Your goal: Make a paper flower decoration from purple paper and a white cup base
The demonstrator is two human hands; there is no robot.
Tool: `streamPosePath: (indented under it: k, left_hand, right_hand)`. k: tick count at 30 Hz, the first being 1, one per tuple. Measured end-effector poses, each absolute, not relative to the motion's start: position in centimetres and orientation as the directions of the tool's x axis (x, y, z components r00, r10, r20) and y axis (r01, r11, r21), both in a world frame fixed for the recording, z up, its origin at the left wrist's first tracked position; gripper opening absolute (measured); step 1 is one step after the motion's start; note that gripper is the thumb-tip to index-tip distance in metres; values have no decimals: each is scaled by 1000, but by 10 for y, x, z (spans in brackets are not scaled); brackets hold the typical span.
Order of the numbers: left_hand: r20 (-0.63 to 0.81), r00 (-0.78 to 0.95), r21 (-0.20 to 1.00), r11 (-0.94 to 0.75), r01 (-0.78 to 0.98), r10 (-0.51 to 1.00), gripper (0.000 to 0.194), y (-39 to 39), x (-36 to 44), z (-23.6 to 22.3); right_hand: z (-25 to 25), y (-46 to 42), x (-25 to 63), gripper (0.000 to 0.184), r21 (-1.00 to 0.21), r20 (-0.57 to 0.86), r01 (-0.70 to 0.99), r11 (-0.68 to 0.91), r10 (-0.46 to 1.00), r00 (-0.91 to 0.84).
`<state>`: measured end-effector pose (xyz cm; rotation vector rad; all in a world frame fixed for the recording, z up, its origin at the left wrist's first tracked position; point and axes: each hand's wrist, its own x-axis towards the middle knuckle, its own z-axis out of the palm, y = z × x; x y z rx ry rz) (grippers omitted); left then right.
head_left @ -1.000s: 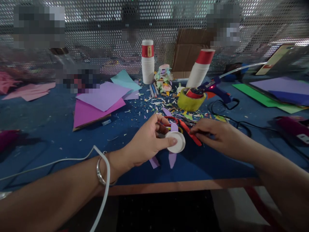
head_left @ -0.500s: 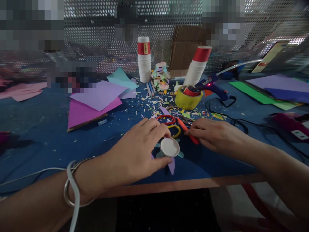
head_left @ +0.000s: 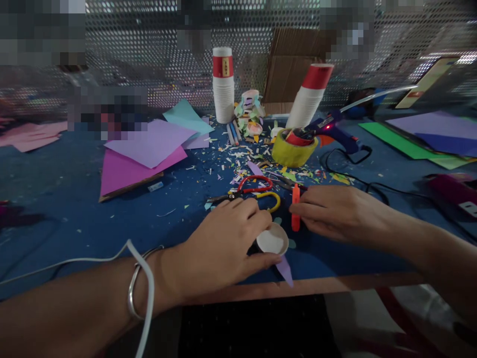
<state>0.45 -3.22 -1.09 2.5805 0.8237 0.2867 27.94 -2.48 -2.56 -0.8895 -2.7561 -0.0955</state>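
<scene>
My left hand (head_left: 234, 238) is closed round the rim of a small white paper cup base (head_left: 273, 239), fingers behind it and thumb in front. Pale teal paper tabs and a pointed lilac piece (head_left: 285, 272) stick out from under the cup base. To the right, the fingertips of my right hand (head_left: 335, 211) pinch an orange marker (head_left: 295, 208), which stands nearly upright in the view. Just beyond my left hand lie scissors (head_left: 266, 185) with one red and one yellow handle loop. Dark-bladed scissors or a similar tool (head_left: 285, 182) rest past the marker, partly hidden.
Paper scraps (head_left: 238, 161) litter the middle. Behind stand two paper cup stacks (head_left: 223, 99), a yellow tape roll (head_left: 288, 153) and a blue glue gun (head_left: 337, 130) with its cord. Coloured sheets (head_left: 149, 144) lie left, more (head_left: 395, 141) right. The table edge (head_left: 316, 287) is close.
My left hand has shifted right and nearer with the cup base. My right hand, beside the orange marker before, now holds it turned more upright. The scissors' pivot shows more clearly.
</scene>
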Motion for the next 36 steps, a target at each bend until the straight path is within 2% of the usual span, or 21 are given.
streamPosePath:
  k: [3, 5, 8, 11, 14, 21, 28, 36]
  left_hand:
    - [96, 801, 440, -747, 498, 591, 46, -35, 5, -10]
    - [135, 777, 448, -738, 506, 615, 44, -35, 3, -8]
    - [182, 728, 498, -701, 511, 660, 47, -32, 2, -8]
    - [172, 703, 571, -651, 499, 690, 54, -30, 6, -13]
    - [165, 689, 624, -616, 481, 706, 65, -30, 11, -20]
    - [126, 690, 699, -558, 448, 713, 81, -27, 12, -29]
    - [131, 680, 751, -520, 407, 721, 81, -26, 13, -30]
    - [122, 683, 739, -525, 422, 720, 83, -26, 13, -29]
  right_hand:
    - [-27, -31, 282, 15, 17, 325, 615, 788, 577, -749]
    - [-28, -39, 282, 15, -43, 471, 692, 720, 626, -622]
    - [-29, -59, 276, 13, -195, 632, 818, 542, 707, -318]
    - [-29, -79, 264, 7, -471, 587, 800, 372, 809, -31]
    - [-29, -90, 253, 3, -620, 496, 729, 291, 865, 77]
    - [-30, -96, 242, 4, -572, 405, 773, 274, 914, -25]
    - [-29, -98, 237, 12, -607, 433, 733, 307, 901, -18]
    - [-30, -97, 237, 11, -546, 413, 762, 348, 903, -116]
